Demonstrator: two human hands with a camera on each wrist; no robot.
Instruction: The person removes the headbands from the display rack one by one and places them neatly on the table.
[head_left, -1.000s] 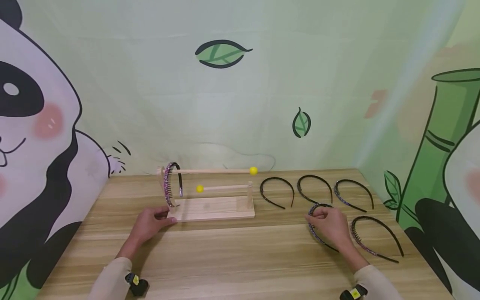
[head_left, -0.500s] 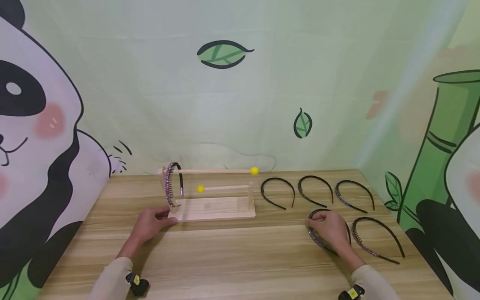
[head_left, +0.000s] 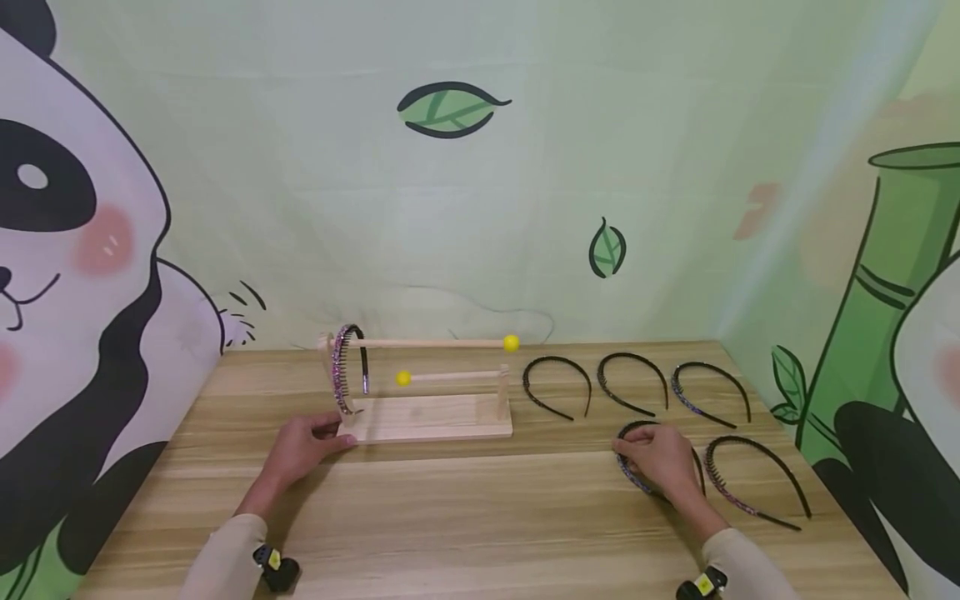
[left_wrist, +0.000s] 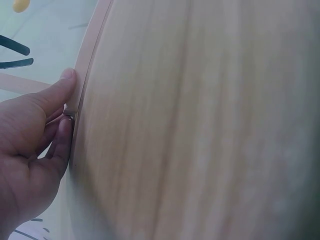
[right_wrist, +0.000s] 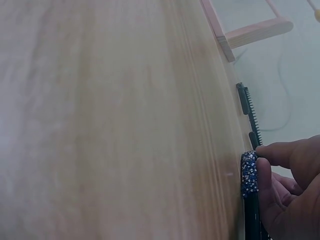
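My left hand (head_left: 306, 450) holds the left end of a wooden rack (head_left: 431, 419), thumb along its front edge; the left wrist view shows the thumb (left_wrist: 62, 90) on that edge. A purple glittery toothed headband (head_left: 340, 367) hangs on the rack's upper rod, at the left. Over at the right, my right hand (head_left: 660, 458) pinches a black headband (head_left: 632, 475) with blue glitter, which lies low at the table. Its glittery part (right_wrist: 249, 175) shows by the fingertips in the right wrist view. My hand covers part of this headband.
Several other headbands lie on the table: a black one (head_left: 527, 387), another black one (head_left: 604, 383), a blue-glitter one (head_left: 686, 402) and a pink-glitter one (head_left: 731, 497). Yellow balls cap the rack's upper rod (head_left: 512, 343) and lower rod (head_left: 403, 378). A printed cloth backdrop (head_left: 450, 208) stands behind.
My right hand has lowered the blue-glitter headband slightly toward the table, and more of its right side shows beyond the hand. The left hand keeps its hold on the rack.
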